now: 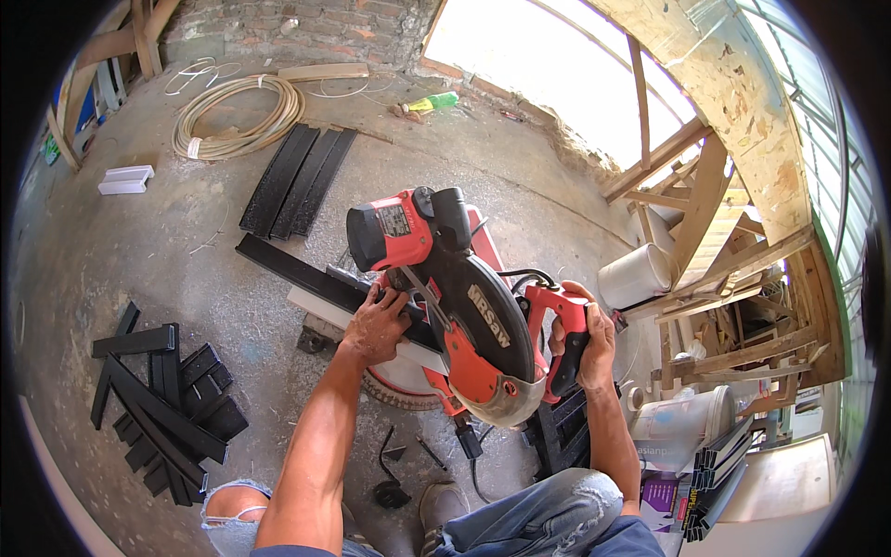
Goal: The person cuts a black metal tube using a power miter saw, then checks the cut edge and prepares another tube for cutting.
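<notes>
A red and black miter saw [478,311] stands on the floor in front of me, its blade guard tilted over the base. My right hand [597,342] is wrapped round the saw's red and black handle. A long black profile bar [302,275] lies across the saw base and sticks out to the far left. Fingers bent over the bar, my left hand [376,325] presses it near the fence, left of the blade guard. A white strip [320,304] lies along the bar's near side. The blade's lower edge and the bar's right end are hidden by the saw.
Long black bars [295,181] lie beyond the saw, and a pile of cut black pieces [172,399] is at left. A coiled hose [237,116] rests by the brick wall. At right are a white bucket [687,418] and wooden framing [715,213]. A tape measure [392,494] lies near my feet.
</notes>
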`<state>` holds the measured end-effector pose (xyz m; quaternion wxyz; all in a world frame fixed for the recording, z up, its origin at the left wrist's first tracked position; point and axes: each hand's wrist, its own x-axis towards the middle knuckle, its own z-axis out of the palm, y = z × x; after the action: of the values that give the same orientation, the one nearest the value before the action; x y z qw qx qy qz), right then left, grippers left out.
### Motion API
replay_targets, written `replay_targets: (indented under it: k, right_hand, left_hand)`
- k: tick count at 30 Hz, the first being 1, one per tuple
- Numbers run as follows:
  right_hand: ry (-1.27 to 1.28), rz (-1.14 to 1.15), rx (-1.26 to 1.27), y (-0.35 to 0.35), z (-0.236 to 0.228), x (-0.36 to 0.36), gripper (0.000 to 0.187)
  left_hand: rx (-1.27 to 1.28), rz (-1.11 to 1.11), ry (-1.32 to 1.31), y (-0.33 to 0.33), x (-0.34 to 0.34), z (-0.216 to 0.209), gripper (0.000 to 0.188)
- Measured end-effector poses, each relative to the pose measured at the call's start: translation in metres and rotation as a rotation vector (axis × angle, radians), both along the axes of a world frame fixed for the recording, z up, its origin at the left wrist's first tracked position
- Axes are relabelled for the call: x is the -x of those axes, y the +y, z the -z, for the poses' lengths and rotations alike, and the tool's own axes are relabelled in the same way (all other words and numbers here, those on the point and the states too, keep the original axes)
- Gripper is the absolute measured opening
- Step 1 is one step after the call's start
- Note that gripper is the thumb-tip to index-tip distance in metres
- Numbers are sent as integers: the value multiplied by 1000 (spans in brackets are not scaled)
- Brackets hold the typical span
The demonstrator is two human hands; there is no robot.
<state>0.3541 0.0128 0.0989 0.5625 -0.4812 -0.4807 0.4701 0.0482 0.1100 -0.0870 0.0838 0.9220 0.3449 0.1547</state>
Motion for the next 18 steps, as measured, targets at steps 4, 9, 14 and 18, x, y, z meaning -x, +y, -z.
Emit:
replay_targets:
  k: [4,9,14,18]
  right_hand:
    - [-27,25,14,0,-2,3,58]
    - [-40,11,14,4,-7,2,58]
    - [-19,-13,19,9,-12,4,59]
    - [-49,-7,24,10,-16,5,58]
  left_hand:
    - [14,2,1,0,1,-1,40]
    - [23,4,-12,0,0,1,40]
    - [20,1,31,0,1,1,40]
    - [12,4,55,0,0,0,40]
